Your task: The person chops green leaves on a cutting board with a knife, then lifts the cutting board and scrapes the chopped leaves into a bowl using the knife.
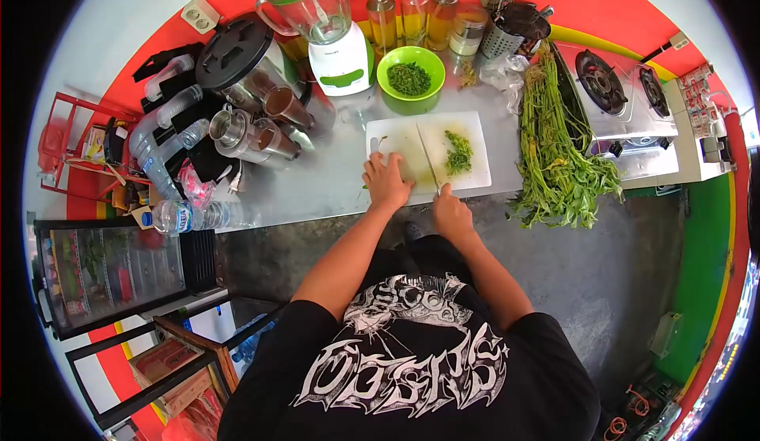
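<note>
A white cutting board lies at the front edge of the metal counter. My right hand is closed round the handle of a knife, whose blade stretches away from me across the board. To the right of the blade sits a small pile of chopped green leaves. My left hand rests with fingers spread on the near left part of the board, holding nothing. Behind the board stands a green bowl with more chopped leaves in it.
A large bunch of leafy greens hangs over the counter edge at right, beside a gas stove. At the back are a blender and pump bottles. Metal cups and a water bottle are on the left.
</note>
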{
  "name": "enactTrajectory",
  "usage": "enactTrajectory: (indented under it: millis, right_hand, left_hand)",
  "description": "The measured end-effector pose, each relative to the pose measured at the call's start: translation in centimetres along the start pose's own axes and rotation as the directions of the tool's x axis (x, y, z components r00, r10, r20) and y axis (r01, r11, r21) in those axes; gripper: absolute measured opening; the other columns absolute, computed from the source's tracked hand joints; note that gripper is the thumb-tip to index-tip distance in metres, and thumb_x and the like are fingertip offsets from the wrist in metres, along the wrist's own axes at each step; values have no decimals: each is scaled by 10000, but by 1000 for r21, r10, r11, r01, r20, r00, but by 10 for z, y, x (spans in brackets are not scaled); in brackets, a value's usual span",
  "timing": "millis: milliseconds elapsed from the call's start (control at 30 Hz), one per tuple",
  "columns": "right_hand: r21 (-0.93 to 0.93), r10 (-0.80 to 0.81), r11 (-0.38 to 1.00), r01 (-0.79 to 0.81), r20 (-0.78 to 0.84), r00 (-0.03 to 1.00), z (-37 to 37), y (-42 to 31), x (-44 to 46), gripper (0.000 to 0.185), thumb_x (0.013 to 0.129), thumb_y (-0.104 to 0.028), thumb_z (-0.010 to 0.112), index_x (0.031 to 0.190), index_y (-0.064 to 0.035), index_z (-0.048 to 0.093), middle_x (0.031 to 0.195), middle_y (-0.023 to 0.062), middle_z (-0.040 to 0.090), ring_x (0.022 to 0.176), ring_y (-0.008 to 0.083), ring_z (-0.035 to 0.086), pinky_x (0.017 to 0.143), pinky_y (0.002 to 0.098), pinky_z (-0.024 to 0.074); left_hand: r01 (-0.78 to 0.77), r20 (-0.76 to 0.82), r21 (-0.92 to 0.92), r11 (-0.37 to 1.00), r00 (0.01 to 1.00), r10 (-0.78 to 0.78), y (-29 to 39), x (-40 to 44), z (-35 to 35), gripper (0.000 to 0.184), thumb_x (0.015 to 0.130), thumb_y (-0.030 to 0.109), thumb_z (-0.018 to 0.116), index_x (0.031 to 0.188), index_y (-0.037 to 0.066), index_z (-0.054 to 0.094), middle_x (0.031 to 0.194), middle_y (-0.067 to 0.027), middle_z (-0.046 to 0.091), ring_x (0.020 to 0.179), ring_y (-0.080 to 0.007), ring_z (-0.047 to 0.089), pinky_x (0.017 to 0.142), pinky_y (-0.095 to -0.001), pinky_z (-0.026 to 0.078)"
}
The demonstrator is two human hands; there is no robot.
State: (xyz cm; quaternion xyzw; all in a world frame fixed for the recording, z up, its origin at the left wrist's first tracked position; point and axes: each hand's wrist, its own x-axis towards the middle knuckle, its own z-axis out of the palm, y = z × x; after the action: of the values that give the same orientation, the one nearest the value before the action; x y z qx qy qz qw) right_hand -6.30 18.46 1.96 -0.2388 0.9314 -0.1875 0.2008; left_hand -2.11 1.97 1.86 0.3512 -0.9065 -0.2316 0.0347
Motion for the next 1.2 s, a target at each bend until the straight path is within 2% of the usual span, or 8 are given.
enactTrajectory:
  millis: [33, 67, 167, 267, 433, 733, 867, 1200]
  right_hand:
    - [-54, -38, 998, 38, 1, 999, -6, 1, 2, 278, 973, -248, 506, 1058, 11, 449, 807, 265, 682, 776, 473, 683, 701, 553, 556]
    - [-105, -78, 991, 78, 5, 997, -10, 0, 4, 282, 968, -240, 510, 1073, 14, 449, 807, 258, 684, 765, 464, 687, 688, 548, 561]
    - [-151, -108, 982, 113, 41, 993, -17, -3, 1, 335, 959, -228, 518, 1141, 40, 433, 822, 262, 686, 761, 450, 694, 682, 530, 568]
    - [-86, -51, 995, 56, 54, 997, -5, -6, 2, 314, 960, -211, 501, 1137, 41, 439, 843, 270, 688, 790, 450, 696, 710, 529, 567]
    - [-124, -26, 991, 45, 146, 989, -25, -12, 11, 295, 966, -225, 465, 1125, 23, 444, 923, 294, 685, 861, 461, 690, 789, 543, 546]
    - [-196, -35, 980, 44, 53, 998, -18, -15, 15, 279, 909, -170, 512, 1105, 24, 472, 839, 245, 698, 804, 420, 712, 717, 515, 568]
    - [-149, -4, 989, 20, 112, 994, -22, -21, 11, 328, 963, -297, 515, 1074, 8, 468, 890, 289, 684, 845, 471, 686, 758, 567, 540]
    - [-258, -48, 963, 78, 118, 992, -5, -15, 18, 307, 925, -203, 549, 1115, 23, 464, 858, 226, 707, 809, 407, 715, 718, 496, 578]
  left_hand:
    - [28, 61, 22, 999, 998, -30, 0, 4, -6, 911, 667, 307, 885, 1432, 239, 395, 1515, -233, 204, 1380, -450, 233, 1096, -574, 254]
    - [34, 57, 22, 999, 998, -35, 2, 5, -11, 911, 667, 307, 885, 1432, 239, 395, 1515, -233, 204, 1380, -450, 233, 1096, -574, 254]
    - [253, 152, 90, 963, 952, -265, 0, 10, -19, 1420, 578, 493, 914, 1584, 265, -62, 1605, -290, -145, 1487, -484, -106, 1166, -640, 51]
    - [409, 284, 21, 912, 873, -397, -16, 19, -7, 1524, 558, 593, 892, 1567, 147, -160, 1589, -299, -207, 1487, -445, -178, 1163, -638, -3]
    - [466, 362, 63, 882, 813, -456, -14, 27, -9, 1579, 536, 629, 886, 1547, 110, -211, 1576, -288, -261, 1483, -406, -229, 1162, -634, -17]
    - [471, 460, 105, 876, 758, -463, -19, 34, -10, 1618, 528, 708, 852, 1518, 108, -280, 1545, -280, -336, 1459, -419, -279, 1143, -658, -32]
    - [415, 437, 61, 908, 807, -398, -27, 29, -5, 1609, 536, 719, 841, 1519, 108, -276, 1529, -302, -348, 1437, -435, -317, 1125, -669, -64]
    - [353, 299, -74, 933, 900, -317, -30, 14, 0, 1539, 573, 617, 874, 1549, 93, -194, 1535, -323, -319, 1440, -434, -316, 1114, -660, -103]
